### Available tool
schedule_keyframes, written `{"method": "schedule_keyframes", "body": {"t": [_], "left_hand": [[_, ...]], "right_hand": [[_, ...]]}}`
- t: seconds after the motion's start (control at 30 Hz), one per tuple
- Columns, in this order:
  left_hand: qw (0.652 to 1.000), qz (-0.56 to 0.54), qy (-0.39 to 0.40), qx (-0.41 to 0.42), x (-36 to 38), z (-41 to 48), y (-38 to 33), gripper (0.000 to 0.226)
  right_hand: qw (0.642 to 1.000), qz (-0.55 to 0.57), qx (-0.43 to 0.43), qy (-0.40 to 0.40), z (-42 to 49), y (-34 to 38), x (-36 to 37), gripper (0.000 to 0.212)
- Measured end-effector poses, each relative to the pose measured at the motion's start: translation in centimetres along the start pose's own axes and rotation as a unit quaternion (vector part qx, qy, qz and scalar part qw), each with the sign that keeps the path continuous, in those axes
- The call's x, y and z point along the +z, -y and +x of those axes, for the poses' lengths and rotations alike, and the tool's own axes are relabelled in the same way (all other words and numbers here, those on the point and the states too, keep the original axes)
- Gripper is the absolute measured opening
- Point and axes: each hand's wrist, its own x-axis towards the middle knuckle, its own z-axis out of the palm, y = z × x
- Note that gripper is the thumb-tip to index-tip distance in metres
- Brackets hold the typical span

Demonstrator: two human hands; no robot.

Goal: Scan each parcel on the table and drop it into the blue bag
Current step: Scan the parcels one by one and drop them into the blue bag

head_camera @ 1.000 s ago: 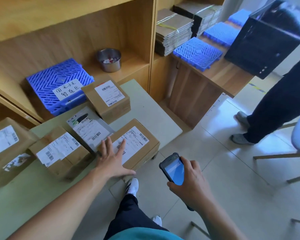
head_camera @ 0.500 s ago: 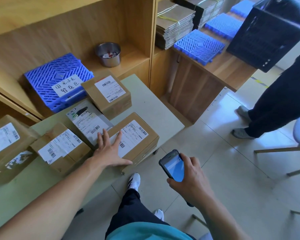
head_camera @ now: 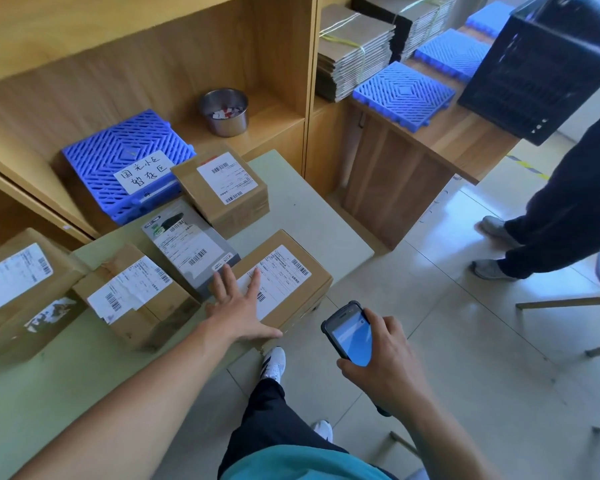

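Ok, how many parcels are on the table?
5: front box under the left hand; grey parcel behind it; back box by the shelf; torn-label box; large box far left, cropped. More may sit off-frame.

Pale green rectangular table top [head_camera: 309, 209], as I see it from the head view, carrying five labelled parcels. At its front right edge lies a brown cardboard box [head_camera: 291, 289]. A flat grey parcel [head_camera: 187, 244] touches this box on the left. Behind it stands a second brown cardboard box [head_camera: 222, 188], and to its left a taped brown box [head_camera: 132, 292] and a large brown box [head_camera: 18, 289]. On the wooden shelf [head_camera: 274, 119] behind, I note a blue plastic grid tile [head_camera: 118, 157] and a round steel bowl [head_camera: 224, 112].
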Motion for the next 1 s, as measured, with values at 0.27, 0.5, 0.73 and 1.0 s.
{"method": "schedule_keyframes", "body": {"t": [0.27,0.5,0.73,1.0], "left_hand": [[0.999,0.026,-0.039,-0.023,1.2,-1.3,0.9,0.147],[0.996,0.028,-0.041,-0.072,5.0,-6.0,3.9,0.147],[0.992,0.003,-0.045,-0.118,9.0,-10.3,7.7,0.146],[0.985,-0.031,-0.061,-0.158,12.2,-14.6,13.1,0.145]], "right_hand": [[1.000,-0.003,-0.014,-0.004,-1.2,-1.0,0.2,0.094],[0.998,-0.009,-0.046,0.032,-2.9,-1.1,1.9,0.095],[0.992,-0.012,-0.085,0.089,-5.1,0.9,4.0,0.094],[0.986,-0.027,-0.129,0.100,-6.9,5.2,6.5,0.090]]}}
